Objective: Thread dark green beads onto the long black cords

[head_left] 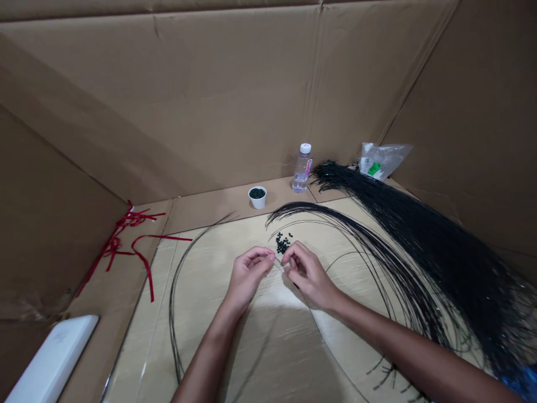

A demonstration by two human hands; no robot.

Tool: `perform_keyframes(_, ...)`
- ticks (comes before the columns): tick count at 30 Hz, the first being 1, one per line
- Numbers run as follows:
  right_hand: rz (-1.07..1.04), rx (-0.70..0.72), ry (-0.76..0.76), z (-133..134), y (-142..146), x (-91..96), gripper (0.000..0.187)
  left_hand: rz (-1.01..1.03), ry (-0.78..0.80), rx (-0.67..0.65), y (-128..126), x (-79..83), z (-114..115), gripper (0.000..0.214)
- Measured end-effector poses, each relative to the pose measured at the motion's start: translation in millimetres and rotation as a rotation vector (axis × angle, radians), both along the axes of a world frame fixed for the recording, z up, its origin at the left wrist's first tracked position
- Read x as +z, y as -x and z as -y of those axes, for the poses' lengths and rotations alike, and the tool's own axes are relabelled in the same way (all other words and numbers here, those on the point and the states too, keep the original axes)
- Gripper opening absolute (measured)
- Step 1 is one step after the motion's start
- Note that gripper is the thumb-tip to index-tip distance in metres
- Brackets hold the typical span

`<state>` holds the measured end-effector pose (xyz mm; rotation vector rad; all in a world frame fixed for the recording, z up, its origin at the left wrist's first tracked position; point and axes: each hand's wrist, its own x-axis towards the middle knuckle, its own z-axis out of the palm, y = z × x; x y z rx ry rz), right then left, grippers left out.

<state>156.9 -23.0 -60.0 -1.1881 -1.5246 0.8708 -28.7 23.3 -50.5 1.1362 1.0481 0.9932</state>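
My left hand (249,275) is closed in a pinch on one end of a thin dark wire. Close by, my right hand (308,274) pinches the same wire (322,336), which trails from under it toward the lower right. A short stretch of it shows between the fingertips. Just beyond my fingers lies a small pile of dark green or black beads (282,244). Whether a bead sits between my fingertips is too small to make out. A white cup (258,202) of similar beads stands farther back.
Loose black wires (335,218) curve across the right side, beside a thick black bundle (423,246). A few more wires (173,296) arc at left. A bottle (302,170) and plastic bag (384,159) stand behind. Red ribbons (145,263) and a white box-like object (54,358) lie left. Cardboard walls (168,112) surround.
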Motion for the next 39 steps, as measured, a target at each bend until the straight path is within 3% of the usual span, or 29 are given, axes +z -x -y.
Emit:
perform_keyframes(2,0.019,0.006,0.01,-0.3,1.4,-0.1,0.003,0.005,-0.003,-0.021,-1.2,-1.6,0.4,0.034)
perform_keyframes(6,0.006,0.018,0.044,-2.6,4.3,-3.8,0.02,-0.061,-0.071,-0.04,-4.6,-6.5,2.2,0.034)
perform_keyframes(12,-0.266,-0.134,0.144,-5.6,4.1,-11.2,0.02,-0.465,-0.473,0.031,-13.1,-11.6,6.0,0.014)
perform_keyframes(15,-0.303,-0.144,0.158,-6.3,3.8,-11.0,0.019,-0.547,-0.549,0.019,-15.6,-12.3,6.3,0.016)
perform_keyframes(33,-0.261,-0.117,0.16,-5.5,3.7,-9.1,0.022,-0.563,-0.533,0.023,-17.2,-15.5,5.8,0.01)
perform_keyframes(36,-0.253,-0.087,0.164,-4.3,4.2,-6.0,0.028,-0.419,-0.415,0.029,-16.0,-12.1,5.8,0.01)
perform_keyframes(39,-0.229,-0.045,0.17,-3.0,4.2,-4.3,0.031,-0.137,-0.156,0.03,-11.5,-9.4,3.9,0.025)
